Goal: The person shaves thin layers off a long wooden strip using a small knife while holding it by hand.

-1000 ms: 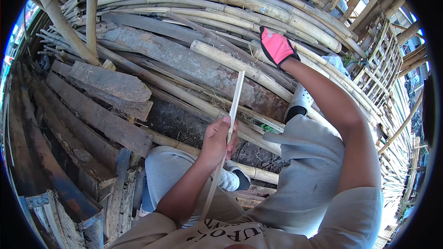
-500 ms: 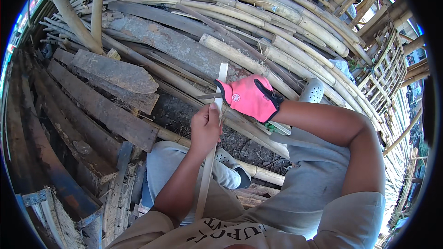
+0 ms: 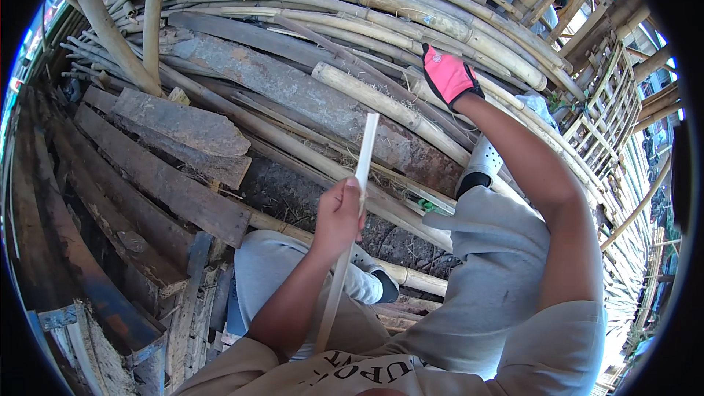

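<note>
Head view, only one camera. Person seated, grey trousers, knees up, forearms coming in from the lower edge.

Left hand (image 3: 339,214), bare: fingers wrapped tight around a thin pale split bamboo strip (image 3: 355,205). Grip sits roughly at the strip's upper third. Strip runs near vertical with a slight tilt, top end leaning right, free in the air above the hand; lower end drops past the forearm toward the chest and is lost against the shirt.

Right hand (image 3: 449,75): wears a pink glove with black cuff, arm stretched out and up to the right. Back of the glove faces the camera, fingers partly curled; nothing visible in it, can't tell whether the fingertips touch the poles beneath. It sits over the pale round bamboo poles (image 3: 440,22), well apart from the strip.

Surroundings: stack of long bamboo poles curves across the top of the frame. Below them weathered grey wooden planks (image 3: 183,121) lie at angles on the left, over dark soil. A thick rust-brown beam (image 3: 308,95) runs diagonally between the planks and the poles. White perforated clog (image 3: 484,161) on the right foot, resting just past the right knee. Bamboo lattice frames (image 3: 601,103) stand at far right.
</note>
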Motion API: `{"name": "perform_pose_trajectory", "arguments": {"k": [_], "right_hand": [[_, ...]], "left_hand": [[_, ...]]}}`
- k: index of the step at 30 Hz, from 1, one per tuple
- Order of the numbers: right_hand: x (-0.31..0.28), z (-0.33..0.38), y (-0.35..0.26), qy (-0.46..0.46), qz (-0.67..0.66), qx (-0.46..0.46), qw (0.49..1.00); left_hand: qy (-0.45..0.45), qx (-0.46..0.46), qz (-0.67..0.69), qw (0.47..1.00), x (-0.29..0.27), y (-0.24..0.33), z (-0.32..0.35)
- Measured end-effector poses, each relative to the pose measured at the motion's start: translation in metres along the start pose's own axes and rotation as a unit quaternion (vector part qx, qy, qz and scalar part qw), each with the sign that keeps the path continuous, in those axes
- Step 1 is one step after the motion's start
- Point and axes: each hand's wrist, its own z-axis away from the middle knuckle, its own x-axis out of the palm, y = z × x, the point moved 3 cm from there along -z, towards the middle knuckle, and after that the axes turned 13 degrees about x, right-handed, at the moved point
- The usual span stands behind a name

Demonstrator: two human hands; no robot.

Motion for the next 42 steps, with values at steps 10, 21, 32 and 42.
{"name": "perform_pose_trajectory", "arguments": {"k": [10,21,32,42], "right_hand": [[-0.038,0.156,-0.131,-0.128,-0.032,-0.199,0.971],[0.034,0.01,0.008,0.004,0.336,-0.192,0.922],[-0.047,0.127,-0.11,-0.203,-0.169,-0.155,0.952],[-0.042,0.16,-0.128,-0.214,-0.03,-0.253,0.943]], "left_hand": [[0.068,0.055,-0.096,0.992,-0.028,0.004,-0.017],[-0.051,0.079,-0.011,0.996,0.028,0.025,0.027],[0.014,-0.082,0.295,0.952,-0.032,0.006,-0.021],[-0.02,-0.023,0.195,0.98,-0.019,0.001,-0.004]]}}
